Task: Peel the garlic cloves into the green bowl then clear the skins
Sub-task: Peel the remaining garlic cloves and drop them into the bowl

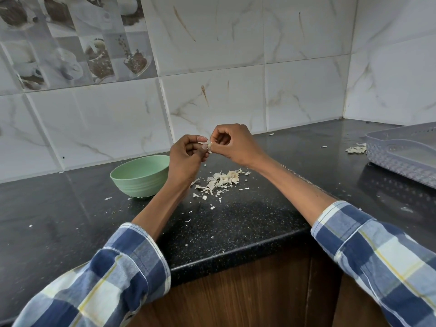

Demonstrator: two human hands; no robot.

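Garlic clove is pinched between left hand and right hand, above the counter, at two o'clock from the green bowl. Best strip skin over the skins pile.

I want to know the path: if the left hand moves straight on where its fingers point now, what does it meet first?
The left hand points right, at the garlic clove in its grip, then directly the right hand. Depth seems equal, since both pinch it.

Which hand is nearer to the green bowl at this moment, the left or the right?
The left hand. It is raised just beside the right rim of the green bowl. The right hand is further right, beyond the left hand; both pinch a garlic clove.
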